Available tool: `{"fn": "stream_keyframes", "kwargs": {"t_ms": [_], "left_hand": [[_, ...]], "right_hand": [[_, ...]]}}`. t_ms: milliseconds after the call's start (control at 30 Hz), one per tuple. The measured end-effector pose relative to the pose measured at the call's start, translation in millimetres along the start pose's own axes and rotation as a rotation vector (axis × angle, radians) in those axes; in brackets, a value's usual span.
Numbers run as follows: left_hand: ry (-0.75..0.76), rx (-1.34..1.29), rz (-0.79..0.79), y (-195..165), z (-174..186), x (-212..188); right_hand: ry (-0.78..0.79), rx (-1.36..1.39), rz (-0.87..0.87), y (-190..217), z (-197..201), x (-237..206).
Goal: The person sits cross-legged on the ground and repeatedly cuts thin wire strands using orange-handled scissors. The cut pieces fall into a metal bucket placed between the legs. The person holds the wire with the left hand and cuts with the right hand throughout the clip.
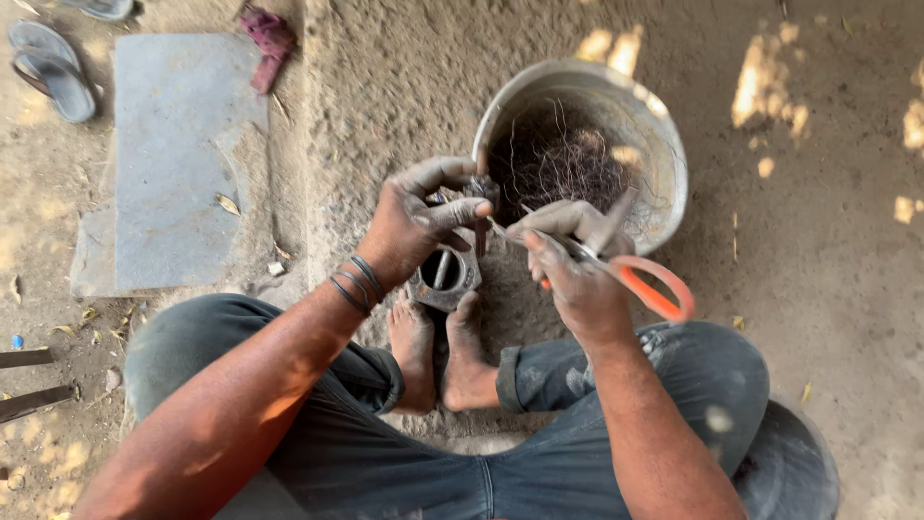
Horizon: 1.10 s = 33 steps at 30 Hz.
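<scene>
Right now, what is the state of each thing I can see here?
Left hand: shut on a small dark part above the metal block.
Right hand: holds scissors with orange handles.
Metal block: on the ground, touching the toes.
Metal bowl: tilted, thin dark wires inside.
Sandals: lying on the ground.

This is an outdoor, ground-level work spot on bare packed earth [828,250] dappled with sunlight. At upper left lie a flat stone slab [173,144], worn sandals [53,67] and a rag [268,39]; a dented metal basin [654,144] of wire scrap sits upper centre.
</scene>
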<state>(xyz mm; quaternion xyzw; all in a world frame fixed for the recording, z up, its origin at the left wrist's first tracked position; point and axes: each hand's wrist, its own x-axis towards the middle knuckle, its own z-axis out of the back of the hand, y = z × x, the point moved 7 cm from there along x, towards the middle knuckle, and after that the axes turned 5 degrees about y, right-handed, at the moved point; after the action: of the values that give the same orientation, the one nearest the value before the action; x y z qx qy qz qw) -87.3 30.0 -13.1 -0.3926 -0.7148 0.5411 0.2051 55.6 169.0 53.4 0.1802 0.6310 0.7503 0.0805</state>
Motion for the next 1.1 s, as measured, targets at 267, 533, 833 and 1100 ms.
{"fn": "stream_keyframes", "kwargs": {"t_ms": [267,533,833,1100], "left_hand": [[0.077,0.466,-0.390,-51,-21,-15],[0.007,-0.476,-0.061,-39,-2,-6],[-0.048,0.503,-0.283,-66,-15,-22],[0.026,0.689,-0.053,-40,-22,-13]], "right_hand": [[-0.427,0.371,-0.327,-70,69,-3],[-0.367,0.244,-0.045,-59,88,13],[-0.077,-0.627,-0.023,7,-16,9],[-0.029,-0.698,0.105,-3,-19,12]]}}
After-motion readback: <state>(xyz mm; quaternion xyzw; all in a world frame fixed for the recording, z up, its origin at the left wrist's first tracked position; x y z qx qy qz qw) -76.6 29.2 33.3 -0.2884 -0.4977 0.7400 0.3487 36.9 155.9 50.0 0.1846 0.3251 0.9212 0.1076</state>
